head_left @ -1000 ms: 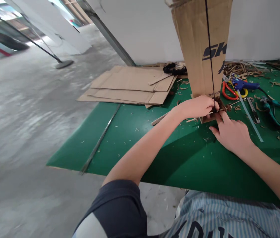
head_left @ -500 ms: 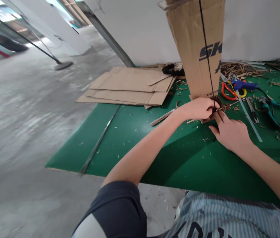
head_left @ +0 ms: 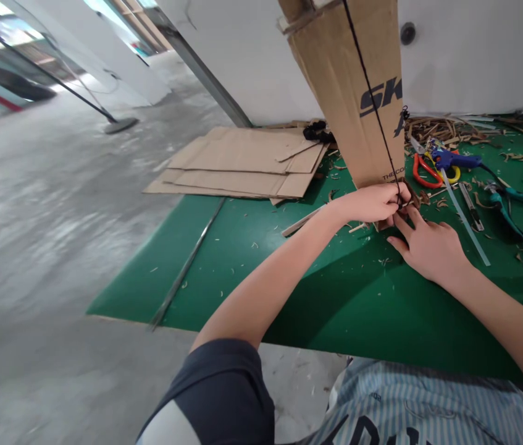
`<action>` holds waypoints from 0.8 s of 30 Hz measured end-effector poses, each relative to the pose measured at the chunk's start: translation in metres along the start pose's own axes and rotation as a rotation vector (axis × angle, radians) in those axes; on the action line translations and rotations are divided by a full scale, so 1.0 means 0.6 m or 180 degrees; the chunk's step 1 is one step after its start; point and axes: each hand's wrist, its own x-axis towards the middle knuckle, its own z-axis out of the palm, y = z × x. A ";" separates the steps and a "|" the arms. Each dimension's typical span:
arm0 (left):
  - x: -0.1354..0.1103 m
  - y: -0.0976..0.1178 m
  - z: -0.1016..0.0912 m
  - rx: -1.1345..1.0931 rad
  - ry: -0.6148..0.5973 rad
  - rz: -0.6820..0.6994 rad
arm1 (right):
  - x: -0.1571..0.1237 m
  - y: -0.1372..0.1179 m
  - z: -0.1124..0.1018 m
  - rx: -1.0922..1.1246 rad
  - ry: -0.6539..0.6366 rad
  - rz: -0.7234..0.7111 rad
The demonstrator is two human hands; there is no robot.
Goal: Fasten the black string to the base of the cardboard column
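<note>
A tall cardboard column (head_left: 363,105) with dark printed letters stands tilted to the left on the green tabletop (head_left: 252,272). A black cord (head_left: 376,111) runs down its front to a small dark knot at the base. My left hand (head_left: 375,203) is closed on the cord's lower end, fingers curled in front of the column's foot. Close beside it, my right hand (head_left: 435,247) reaches in with fingers stretched and thumb apart, fingertips touching near the knot. What lies under those fingertips is partly hidden.
Flat cardboard sheets (head_left: 242,151) lie at the back left, near a thin metal strip (head_left: 189,262). To the right are red-handled scissors (head_left: 425,173), a blue glue gun (head_left: 456,159), a cutter knife (head_left: 471,207), teal-handled pliers (head_left: 506,207) and cardboard scraps (head_left: 441,131).
The column's top has swung left along with the cord, uncovering a round dark fitting on the wall. My right fingers have shifted slightly and spread; my left hand stays at the base.
</note>
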 end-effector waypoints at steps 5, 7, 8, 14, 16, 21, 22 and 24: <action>0.004 -0.002 0.000 -0.0325 0.0185 -0.0074 | 0.002 0.002 0.002 -0.0010 0.0093 -0.0062; 0.005 -0.002 0.000 -0.0430 0.0230 -0.0092 | 0.001 0.004 0.004 0.0005 0.0120 -0.0109; 0.006 -0.001 0.000 -0.0472 0.0244 -0.0105 | 0.001 0.004 0.005 0.0027 0.0142 -0.0126; 0.007 0.007 0.004 -0.0326 0.0518 -0.0208 | 0.003 0.001 0.012 0.0736 0.0332 -0.0004; 0.006 0.008 0.005 -0.0113 0.0665 -0.0083 | 0.006 0.000 0.013 0.1280 0.0412 0.0115; 0.006 0.009 0.005 0.0317 0.0882 0.0092 | 0.014 0.004 0.014 0.2895 0.0399 0.0258; 0.007 0.009 0.006 0.0306 0.0935 0.0069 | 0.016 0.005 0.014 0.3127 0.0374 0.0280; 0.011 0.006 0.009 0.0212 0.1060 0.0015 | 0.017 0.008 0.013 0.3364 0.0371 0.0336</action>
